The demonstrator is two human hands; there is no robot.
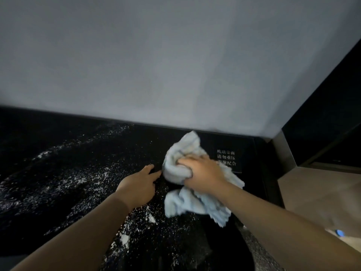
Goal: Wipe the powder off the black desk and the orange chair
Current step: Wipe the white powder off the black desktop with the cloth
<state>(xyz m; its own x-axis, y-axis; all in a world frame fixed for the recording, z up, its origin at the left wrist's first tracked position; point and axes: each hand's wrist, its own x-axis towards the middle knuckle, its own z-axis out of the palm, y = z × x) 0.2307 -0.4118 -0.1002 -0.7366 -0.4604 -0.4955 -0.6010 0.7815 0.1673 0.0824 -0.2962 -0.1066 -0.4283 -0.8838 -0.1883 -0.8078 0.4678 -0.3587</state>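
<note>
Gripping a cloth (187, 151) near the black desk (29, 133) corner

The right hand (203, 173) bunches the blue cloth in curled fingers, pressing it on the desk close to the grey wall (156, 55). The left hand (138, 184) lies flat beside it, fingers straight, touching the desk. White powder (93, 177) spreads leftward over open surface; the right edge is near

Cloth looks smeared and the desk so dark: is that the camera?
Head view: the cloth is motion-blurred in the right hand; the left hand is sharper; the dim light leaves the black desk nearly featureless but for white powder; the wide lens bends the edge of the wall.
</note>
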